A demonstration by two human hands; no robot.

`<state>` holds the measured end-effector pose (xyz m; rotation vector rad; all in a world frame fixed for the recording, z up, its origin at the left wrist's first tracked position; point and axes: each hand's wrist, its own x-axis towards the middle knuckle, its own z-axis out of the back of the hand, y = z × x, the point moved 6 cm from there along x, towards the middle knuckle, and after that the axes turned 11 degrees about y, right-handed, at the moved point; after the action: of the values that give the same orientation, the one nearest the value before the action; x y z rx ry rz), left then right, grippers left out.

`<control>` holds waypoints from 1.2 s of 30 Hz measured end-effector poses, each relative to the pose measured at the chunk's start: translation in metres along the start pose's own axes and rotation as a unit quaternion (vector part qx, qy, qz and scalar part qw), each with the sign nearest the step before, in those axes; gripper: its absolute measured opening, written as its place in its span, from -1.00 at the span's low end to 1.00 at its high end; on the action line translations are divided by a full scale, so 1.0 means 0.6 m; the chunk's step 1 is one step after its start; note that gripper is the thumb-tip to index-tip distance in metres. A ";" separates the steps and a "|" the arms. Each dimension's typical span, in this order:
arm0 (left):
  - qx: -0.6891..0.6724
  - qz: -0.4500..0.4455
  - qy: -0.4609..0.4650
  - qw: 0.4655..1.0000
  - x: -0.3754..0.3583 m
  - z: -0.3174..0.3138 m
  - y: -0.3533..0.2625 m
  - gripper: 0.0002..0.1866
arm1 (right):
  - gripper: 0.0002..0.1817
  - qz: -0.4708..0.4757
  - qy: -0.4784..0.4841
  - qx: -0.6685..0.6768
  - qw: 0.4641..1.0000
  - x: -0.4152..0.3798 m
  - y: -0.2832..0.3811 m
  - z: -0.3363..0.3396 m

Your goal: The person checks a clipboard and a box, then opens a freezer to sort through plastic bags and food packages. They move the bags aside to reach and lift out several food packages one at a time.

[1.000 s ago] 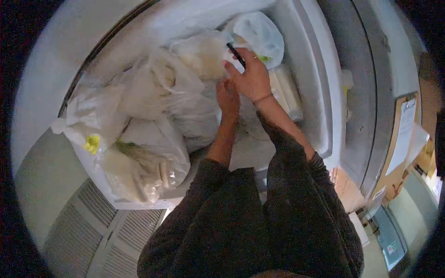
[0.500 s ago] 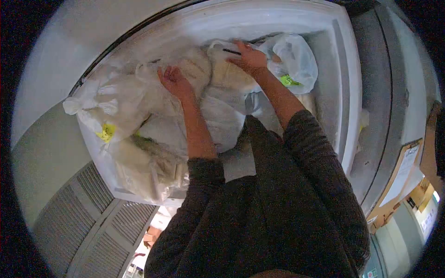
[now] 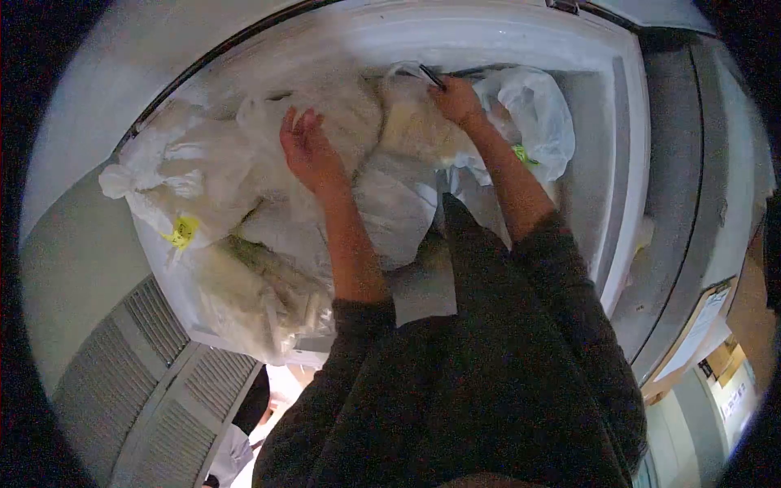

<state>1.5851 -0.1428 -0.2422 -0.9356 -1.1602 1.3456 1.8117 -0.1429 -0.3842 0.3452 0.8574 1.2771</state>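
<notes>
Over the pale plastic bags [image 3: 313, 89] in a white chest, my left hand [image 3: 311, 154] is open with its fingers apart and slightly curled. Nothing shows in it. My right hand [image 3: 457, 102] is closed on a slim black pen [image 3: 433, 77], which sticks out up and to the left from the fingers. Below this hand lies a bag with tan contents [image 3: 411, 122], and a translucent white bag [image 3: 537, 110] is just to its right. On the left sits a knotted white bag [image 3: 175, 175] with a yellow tag [image 3: 183, 233].
The chest's white rim [image 3: 622, 179] runs along the right side. Louvred grey doors [image 3: 150, 390] stand at the lower left, with part of a person [image 3: 232, 455] beyond them. A clipboard [image 3: 691, 337] hangs at the right.
My right hand has closed round the pen and tilted it more steeply. My left hand has moved slightly down. Part of a person has appeared at the lower left.
</notes>
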 end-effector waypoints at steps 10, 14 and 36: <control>0.600 -0.083 -0.041 0.795 -0.016 0.040 -0.033 -0.09 | -0.76 0.075 -0.157 0.131 0.976 -0.191 0.144 0.054; 0.637 0.092 0.200 0.738 0.047 0.037 0.044 -0.40 | -0.77 0.001 -0.294 0.476 0.829 -0.300 0.171 0.162; 0.481 -0.102 0.149 0.858 0.039 0.042 0.077 -0.53 | -0.68 0.031 -0.453 0.437 0.776 -0.701 -0.437 1.010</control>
<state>1.5476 -0.1202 -0.2801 -0.2456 -0.2289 1.3096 2.4126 -0.4747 -0.0078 1.6022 0.5161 0.5228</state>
